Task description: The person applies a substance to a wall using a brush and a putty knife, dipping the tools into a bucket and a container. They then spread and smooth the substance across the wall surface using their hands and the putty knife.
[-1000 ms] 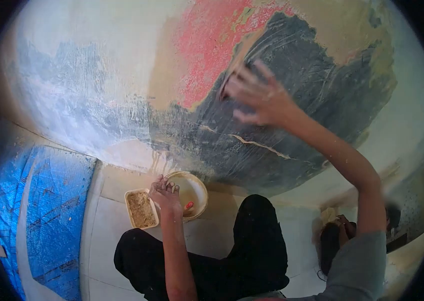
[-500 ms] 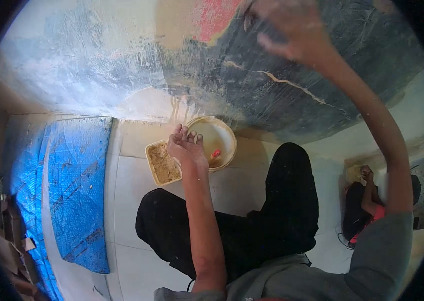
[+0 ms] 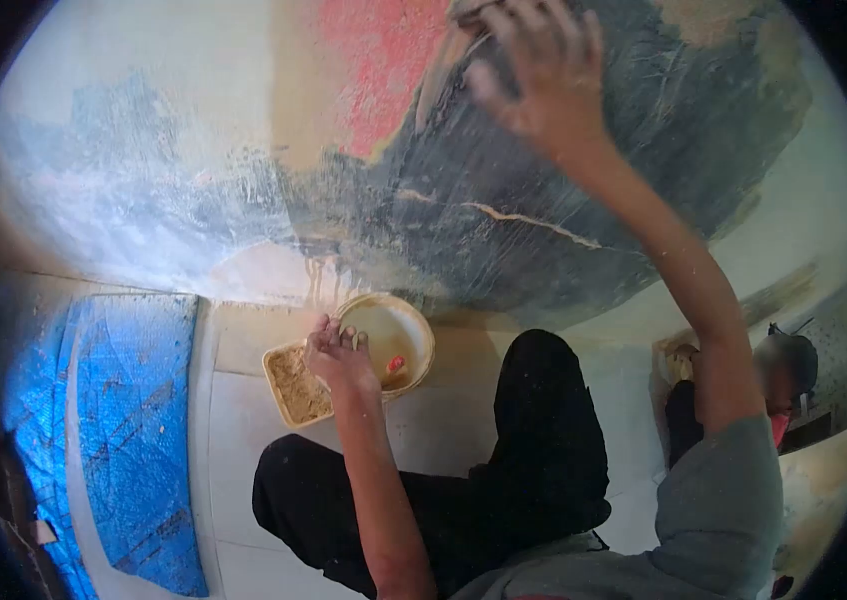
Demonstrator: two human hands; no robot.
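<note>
My right hand [image 3: 548,85] is raised to the wall [image 3: 423,225], fingers stretched over a dark flat piece [image 3: 473,12] pressed to the surface. Its kind is hard to make out, since the fingers cover part of it and the frame's edge is close. Pale wet-looking streaks show on the wall below it. My left hand [image 3: 343,358] hovers with loosely bent, parted fingers and nothing visible in it. Under and beside it are a rectangular tub [image 3: 270,372] of tan paste and a round bucket [image 3: 427,345] of cloudy liquid. A red-tipped object [image 3: 396,363] stands in the bucket.
Blue sheeting [image 3: 138,440] covers the floor at left. Pale tiles [image 3: 443,440] lie around my crossed legs [image 3: 553,430]. A crack [image 3: 533,219] runs across the dark wall patch, below a pink patch [image 3: 368,75]. Another person [image 3: 783,365] sits at far right.
The view has tilted upward and to the right, showing more wall. My right hand has moved against the wall with the dark piece. My left hand stays by the tub and bucket.
</note>
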